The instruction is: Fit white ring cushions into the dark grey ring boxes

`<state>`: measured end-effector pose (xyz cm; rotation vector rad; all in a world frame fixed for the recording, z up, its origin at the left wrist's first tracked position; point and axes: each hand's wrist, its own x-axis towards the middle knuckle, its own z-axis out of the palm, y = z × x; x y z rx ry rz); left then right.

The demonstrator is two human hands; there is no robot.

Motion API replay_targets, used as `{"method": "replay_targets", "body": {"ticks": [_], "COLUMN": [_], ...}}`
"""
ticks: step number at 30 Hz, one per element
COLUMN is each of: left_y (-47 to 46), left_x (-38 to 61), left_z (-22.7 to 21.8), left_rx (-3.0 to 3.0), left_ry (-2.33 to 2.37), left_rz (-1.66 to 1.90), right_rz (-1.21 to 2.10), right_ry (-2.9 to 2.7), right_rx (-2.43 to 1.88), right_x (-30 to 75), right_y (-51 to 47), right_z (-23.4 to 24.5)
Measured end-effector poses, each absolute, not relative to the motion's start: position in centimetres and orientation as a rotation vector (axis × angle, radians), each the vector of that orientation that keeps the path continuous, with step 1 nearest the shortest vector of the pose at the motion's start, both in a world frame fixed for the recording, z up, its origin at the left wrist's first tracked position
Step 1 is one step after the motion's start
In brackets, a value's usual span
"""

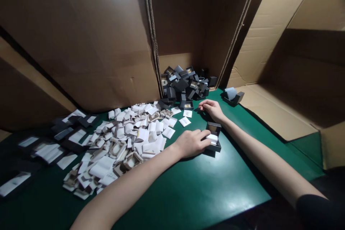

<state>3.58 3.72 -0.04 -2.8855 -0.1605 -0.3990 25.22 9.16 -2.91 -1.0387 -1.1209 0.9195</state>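
My left hand grips the left side of a small black hinged box, with its fingertips over the white insert. The box stands on the green tabletop with its lid tilted up at the back. Beyond it, my right hand hovers over the table, fingers loosely bent and pointing left, and I see nothing in them. Small white cards lie to the left of that hand. Just behind them is a heap of black boxes, several with lids raised.
A wide heap of white paper-wrapped inserts covers the table's left middle. Darker flat boxes with white slips lie at far left. One black box with a pale grey insert sits at right. Cardboard walls rise behind; a cardboard flap extends right.
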Motion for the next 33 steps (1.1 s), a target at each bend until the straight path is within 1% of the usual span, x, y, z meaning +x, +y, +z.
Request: {"method": "replay_targets", "body": {"ticks": [17, 24, 28, 31, 33], "left_y": [3.8, 3.7, 3.7, 3.8, 3.9], "left_x": [3.6, 3.7, 3.6, 3.6, 3.7], "left_z": [-0.3, -0.3, -0.2, -0.3, -0.4], "left_rx": [-2.899, -2.871, -2.870, -2.864, -2.854], "left_ry": [-0.152, -0.157, -0.147, -0.122, -0.099], "left_rz": [-0.417, -0.415, -0.436, -0.466, -0.496], "right_rz": [0.870, 0.772, 0.781, 0.822, 0.790], "right_ry": [-1.196, -1.383, -1.491, -1.673, -1.860], "right_rx": [-1.074, -1.120, -1.143, -1.152, -1.159], "right_x": [25.1, 23.8, 22.4, 21.7, 21.6], "right_y": [9.1, 7.8, 6.8, 6.5, 6.5], "right_z": [-2.8, -2.0, -1.4, -1.1, -1.0]}}
